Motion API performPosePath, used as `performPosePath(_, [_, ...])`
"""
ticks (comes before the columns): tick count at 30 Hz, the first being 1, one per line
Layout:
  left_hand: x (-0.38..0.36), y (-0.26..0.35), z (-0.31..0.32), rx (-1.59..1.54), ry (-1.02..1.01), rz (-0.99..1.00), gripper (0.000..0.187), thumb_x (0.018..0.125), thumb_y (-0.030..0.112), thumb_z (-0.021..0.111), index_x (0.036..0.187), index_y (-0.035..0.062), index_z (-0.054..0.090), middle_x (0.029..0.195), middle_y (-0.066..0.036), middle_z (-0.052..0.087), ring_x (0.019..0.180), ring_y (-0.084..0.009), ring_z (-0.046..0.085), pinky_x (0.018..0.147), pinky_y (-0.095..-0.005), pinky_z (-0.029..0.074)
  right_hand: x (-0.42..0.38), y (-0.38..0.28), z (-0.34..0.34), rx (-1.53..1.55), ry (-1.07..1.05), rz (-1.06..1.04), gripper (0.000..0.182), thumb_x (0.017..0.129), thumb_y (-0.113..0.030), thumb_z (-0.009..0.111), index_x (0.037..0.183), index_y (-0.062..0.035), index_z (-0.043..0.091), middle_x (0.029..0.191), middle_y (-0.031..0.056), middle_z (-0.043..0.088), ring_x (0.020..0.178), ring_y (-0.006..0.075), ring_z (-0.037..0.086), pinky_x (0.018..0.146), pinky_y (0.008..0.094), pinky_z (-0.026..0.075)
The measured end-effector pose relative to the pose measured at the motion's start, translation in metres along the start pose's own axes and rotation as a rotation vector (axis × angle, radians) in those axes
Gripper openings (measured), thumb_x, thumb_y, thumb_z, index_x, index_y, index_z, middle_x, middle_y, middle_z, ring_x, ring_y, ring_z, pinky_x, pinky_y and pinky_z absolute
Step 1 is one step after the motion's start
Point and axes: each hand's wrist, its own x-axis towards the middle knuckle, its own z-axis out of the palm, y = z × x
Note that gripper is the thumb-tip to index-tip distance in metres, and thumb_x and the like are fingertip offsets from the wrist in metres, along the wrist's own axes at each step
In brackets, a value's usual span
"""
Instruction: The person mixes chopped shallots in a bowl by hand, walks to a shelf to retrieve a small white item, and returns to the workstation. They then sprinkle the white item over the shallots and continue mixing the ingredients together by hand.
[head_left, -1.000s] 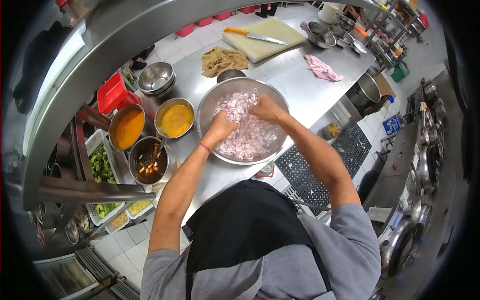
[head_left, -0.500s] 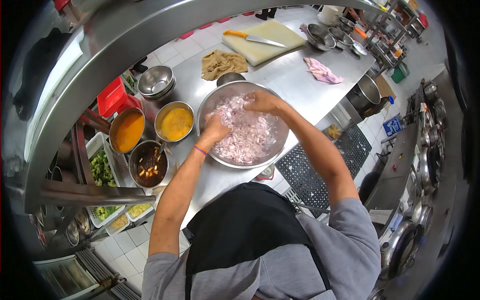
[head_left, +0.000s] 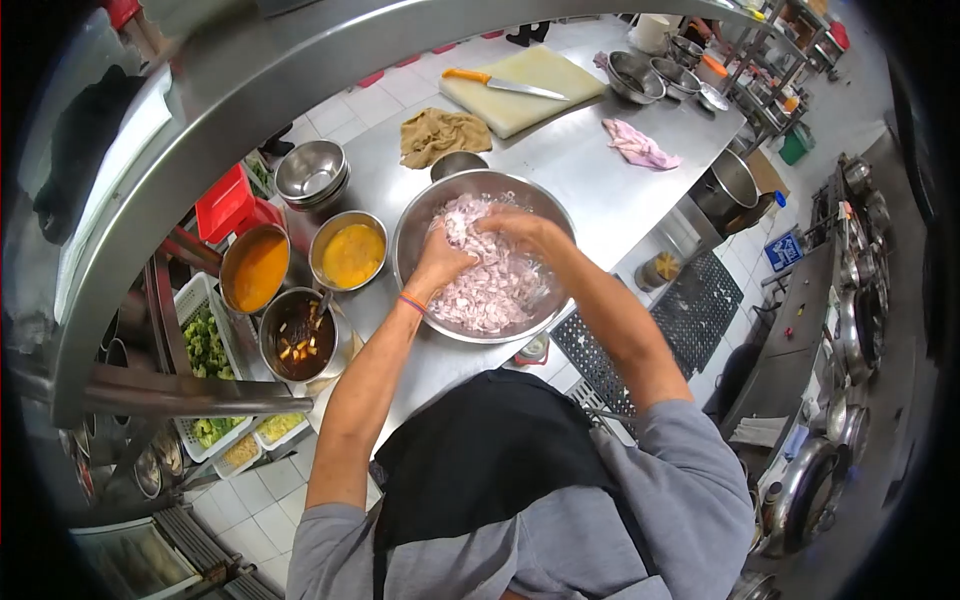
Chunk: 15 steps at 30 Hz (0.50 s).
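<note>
Pale pink, thinly sliced pieces (head_left: pixel 495 300) lie heaped in one large round bowl of shiny steel (head_left: pixel 416 222) on a steel worktable (head_left: pixel 580 195); they are too many to count, and what they are is hard to make out. Both bare hands are inside the bowl. Fingers of the left hand (head_left: pixel 440 262) sink into the heap, and the right hand (head_left: pixel 518 228) bends down close to it; the fingertips are buried, so I cannot tell whether either grips any pieces.

Behind the rim, one small steel bowl (head_left: pixel 459 164) is partly covered by the large one. To the left stand three steel vessels (head_left: pixel 335 220), holding orange, yellow and dark brown liquid; pale chunks float in the brown. Beside them sits a stack of steel bowls (head_left: pixel 312 172), its exact count unclear.

Farther back lie two crumpled cloths, one brown (head_left: pixel 445 137) and one pink (head_left: pixel 640 145), and one pale rectangular cutting board (head_left: pixel 520 115) bearing one orange-handled knife (head_left: pixel 515 87). Across the top, a curved steel bar (head_left: pixel 330 55) cuts off the background.
</note>
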Motion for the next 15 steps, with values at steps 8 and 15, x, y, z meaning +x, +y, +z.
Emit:
performPosePath(8, [-0.025,0.036,-0.038,0.325,-0.225,-0.162,0.089,0.067,0.026,0.083,0.134,-0.0078,0.036,0.129,-0.022,0.049,0.12,-0.0305,0.048,0.096,-0.0432,0.043,-0.051,-0.016,-0.053,-0.545,0.009,-0.291,0.043,0.073,-0.015,0.068,0.113,-0.0008,0.062,0.1,0.0188,0.066,0.092,0.0278,0.063,0.082,0.0331,0.051])
performPosePath(15, [-0.015,-0.01,-0.011,-0.151,-0.255,-0.667,0.068,0.071,0.019,0.08,0.126,-0.0015,0.046,0.117,-0.017,0.058,0.101,-0.0283,0.06,0.071,-0.0551,0.053,-0.053,0.018,-0.005,-0.324,-0.163,0.161,0.094,0.063,-0.015,0.082,0.138,0.0046,0.03,0.127,0.0278,0.049,0.116,0.036,0.05,0.094,0.0468,0.047])
